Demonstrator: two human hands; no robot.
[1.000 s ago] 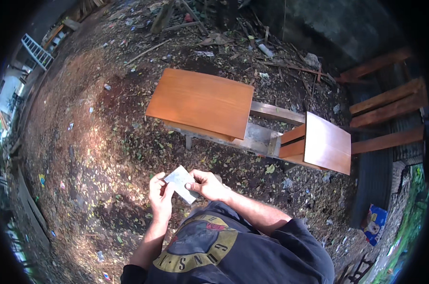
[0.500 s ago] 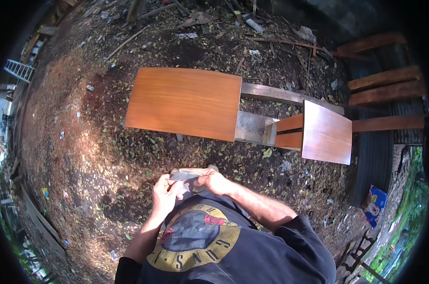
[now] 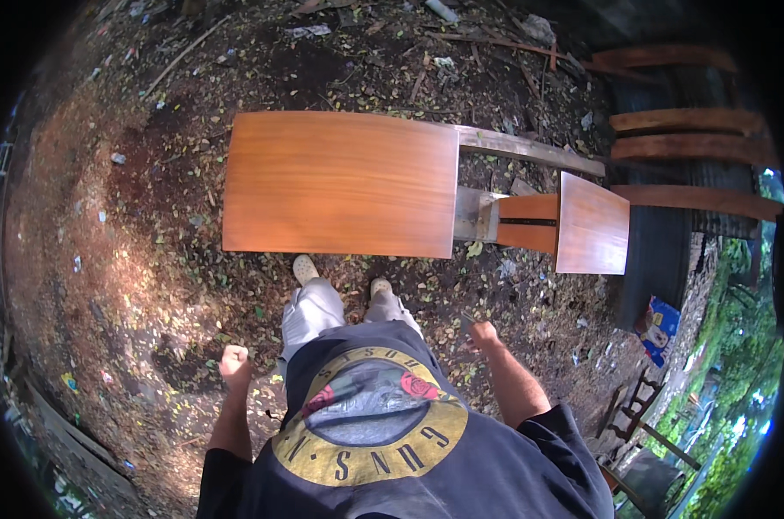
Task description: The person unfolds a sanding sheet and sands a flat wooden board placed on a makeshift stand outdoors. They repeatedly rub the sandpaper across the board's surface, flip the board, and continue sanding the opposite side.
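Observation:
I stand on littered dirt in front of a large varnished orange-brown wooden panel [image 3: 340,182] lying flat. My left hand [image 3: 233,359] hangs at my side, closed in a fist with nothing visible in it. My right hand [image 3: 483,336] is out to the right, lower than the panel's near edge, gripping a small folded grey sheet [image 3: 467,322]. Both hands are clear of the panel. My shoes [image 3: 305,268] almost touch its near edge.
A smaller varnished panel [image 3: 592,223] stands to the right, joined by short boards [image 3: 526,221]. A bare plank [image 3: 530,149] lies behind. Curved wooden slats [image 3: 686,121] and a dark upright sheet [image 3: 660,251] are at the right, a blue packet [image 3: 657,322] below them. Debris covers the ground.
Both hands held the grey sheet together in front of my chest. They have since parted and dropped to my sides; the sheet stayed in the right hand. I have stepped closer to the panel.

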